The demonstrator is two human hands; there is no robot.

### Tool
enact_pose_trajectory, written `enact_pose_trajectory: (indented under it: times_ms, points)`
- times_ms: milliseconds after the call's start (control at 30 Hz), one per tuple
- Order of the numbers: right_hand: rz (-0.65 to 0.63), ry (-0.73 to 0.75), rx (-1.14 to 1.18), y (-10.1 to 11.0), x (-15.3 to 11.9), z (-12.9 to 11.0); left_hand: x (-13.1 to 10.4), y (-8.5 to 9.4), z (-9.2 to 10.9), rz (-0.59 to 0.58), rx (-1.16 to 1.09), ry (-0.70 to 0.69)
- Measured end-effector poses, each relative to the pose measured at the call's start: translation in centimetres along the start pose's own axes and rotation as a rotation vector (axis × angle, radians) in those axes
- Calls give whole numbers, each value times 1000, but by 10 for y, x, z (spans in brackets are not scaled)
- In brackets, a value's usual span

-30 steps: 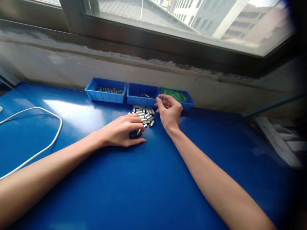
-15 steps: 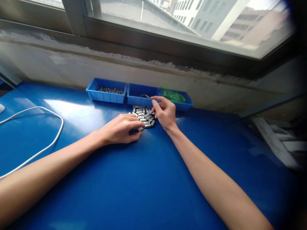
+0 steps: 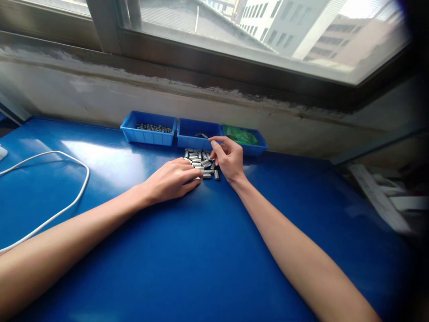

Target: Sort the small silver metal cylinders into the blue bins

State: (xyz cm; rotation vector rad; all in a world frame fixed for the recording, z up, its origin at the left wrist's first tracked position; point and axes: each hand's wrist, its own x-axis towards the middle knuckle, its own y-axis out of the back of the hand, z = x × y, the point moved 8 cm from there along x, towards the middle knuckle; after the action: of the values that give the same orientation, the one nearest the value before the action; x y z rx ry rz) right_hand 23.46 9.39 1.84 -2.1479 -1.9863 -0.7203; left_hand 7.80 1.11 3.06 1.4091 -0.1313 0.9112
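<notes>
A pile of small silvery metal pieces with dark ends [image 3: 198, 166] lies on the blue tabletop. My left hand [image 3: 176, 180] rests over the pile's left and near side, its fingers stretched out and its thumb a little apart. Some pieces under those fingers are hidden. On the other side, my right hand [image 3: 228, 157] hangs at the pile's right edge, thumb and forefinger brought together and the other fingers curled. Whatever may be in that pinch is too small to make out. Just behind the pile stands a blue bin [image 3: 194, 142] with a few dark pieces inside.
A blue bin [image 3: 147, 137] of small metal parts stands left of the middle one. Another bin [image 3: 259, 150], holding green bags [image 3: 240, 134], stands to the right. A white cable [image 3: 83, 179] curves over the table's left side. Behind are a wall and window.
My left thumb has drawn in towards the fingers. Pieces at the pile's right and near edge have shifted, and one there now points towards me. The right hand has hardly moved.
</notes>
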Motion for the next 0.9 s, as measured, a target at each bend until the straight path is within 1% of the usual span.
enact_pose_trajectory:
  times_ms: [67, 133, 200, 233, 300, 367, 467, 600, 667, 767, 833, 900]
  points:
    - [-7, -1, 16, 0, 0, -2, 0, 6, -14, 81, -157, 149]
    - [-11, 10, 19, 0, -2, -5, -3, 12, -33, 182, -366, 342]
    - [-14, 46, -8, -1, -4, -10, -8, 12, -50, 254, -577, 521]
    - [-19, 72, -33, -1, -6, -13, -10, 11, -56, 278, -670, 589]
    - [-43, 135, -100, -4, -9, -19, -13, 9, -65, 315, -808, 678]
    - [-71, 205, -179, -7, -13, -26, -15, 9, -70, 357, -871, 717]
    - [-100, 333, -290, -12, -20, -36, -18, 11, -75, 412, -883, 753]
    - [-182, 559, -404, -25, -32, -50, -21, 10, -78, 449, -890, 785]
    - [-223, 632, -447, -31, -36, -53, -22, 11, -78, 457, -892, 787]
    - [-208, 671, -453, -32, -37, -53, -21, 11, -78, 453, -895, 791]
    - [-191, 666, -449, -31, -36, -52, -21, 11, -77, 446, -896, 793]
    - [-201, 656, -454, -32, -35, -49, -20, 11, -77, 442, -896, 788]
